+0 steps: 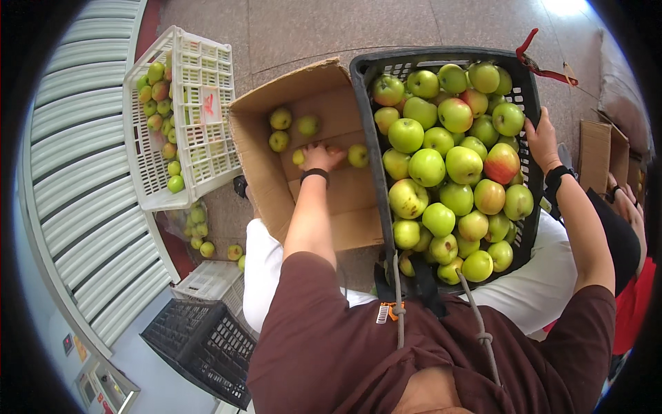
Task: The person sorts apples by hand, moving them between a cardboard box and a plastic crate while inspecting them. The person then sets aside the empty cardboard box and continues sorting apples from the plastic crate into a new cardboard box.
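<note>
My left hand point(324, 158) reaches down into an open cardboard box point(276, 190), its fingers curled over a reddish apple that they mostly hide. Several yellow-green apples point(281, 118) lie on the box bottom around it, with one apple point(358, 155) just right of my fingers. Beside the box, a black plastic crate point(376, 155) is heaped with green apples point(427, 168), a few blushed red point(502, 163). The crate sits by my lap. My right hand point(544, 141) grips its right rim, the fingers partly hidden behind the edge.
A tilted white crate point(203, 117) holding apples stands at the left, beside a white slatted surface point(83, 179). Loose apples point(207, 249) lie below it, near a black crate point(200, 345). Red-handled pruners point(541, 65) hang at the full crate's far corner. At right, another person's hand point(626, 207) shows.
</note>
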Motion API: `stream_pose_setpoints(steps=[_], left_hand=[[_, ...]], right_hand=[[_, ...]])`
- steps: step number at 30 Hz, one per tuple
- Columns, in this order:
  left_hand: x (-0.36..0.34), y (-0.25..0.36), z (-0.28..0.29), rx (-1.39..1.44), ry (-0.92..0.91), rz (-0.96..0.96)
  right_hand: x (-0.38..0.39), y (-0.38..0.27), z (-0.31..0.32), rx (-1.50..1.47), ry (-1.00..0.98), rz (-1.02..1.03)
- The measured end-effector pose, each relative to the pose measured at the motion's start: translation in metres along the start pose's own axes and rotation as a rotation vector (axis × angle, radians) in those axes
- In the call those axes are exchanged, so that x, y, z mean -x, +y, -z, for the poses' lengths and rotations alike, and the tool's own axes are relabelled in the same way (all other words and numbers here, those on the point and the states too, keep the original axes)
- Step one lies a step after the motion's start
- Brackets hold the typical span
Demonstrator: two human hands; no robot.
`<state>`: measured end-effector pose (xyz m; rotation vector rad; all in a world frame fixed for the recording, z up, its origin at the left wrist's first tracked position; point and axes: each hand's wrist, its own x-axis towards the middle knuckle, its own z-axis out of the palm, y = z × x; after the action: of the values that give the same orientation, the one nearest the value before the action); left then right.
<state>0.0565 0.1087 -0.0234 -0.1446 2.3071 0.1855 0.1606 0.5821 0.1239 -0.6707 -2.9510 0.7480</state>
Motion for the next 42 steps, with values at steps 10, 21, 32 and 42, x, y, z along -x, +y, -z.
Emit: stream_pose_setpoints(steps=[10, 21, 32, 42], left_hand=[[0.006, -0.03, -0.009, -0.05, 0.031, 0.055], [0.028, -0.033, 0.028, 1.395, 0.293, 0.088], [0.177, 0.162, 0.152, 1.684, -0.186, -0.688], [0.13, 0.222, 0.11, 0.743, 0.11, -0.655]], right_hand=[[0.003, 0.001, 0.006, 0.025, 0.043, 0.019], [0.0, -0.008, 0.001, 0.003, 0.004, -0.034], [0.002, -0.004, 0.006, 0.006, -0.016, -0.064], [-0.002, 0.002, 0.003, -0.021, -0.039, -0.075]])
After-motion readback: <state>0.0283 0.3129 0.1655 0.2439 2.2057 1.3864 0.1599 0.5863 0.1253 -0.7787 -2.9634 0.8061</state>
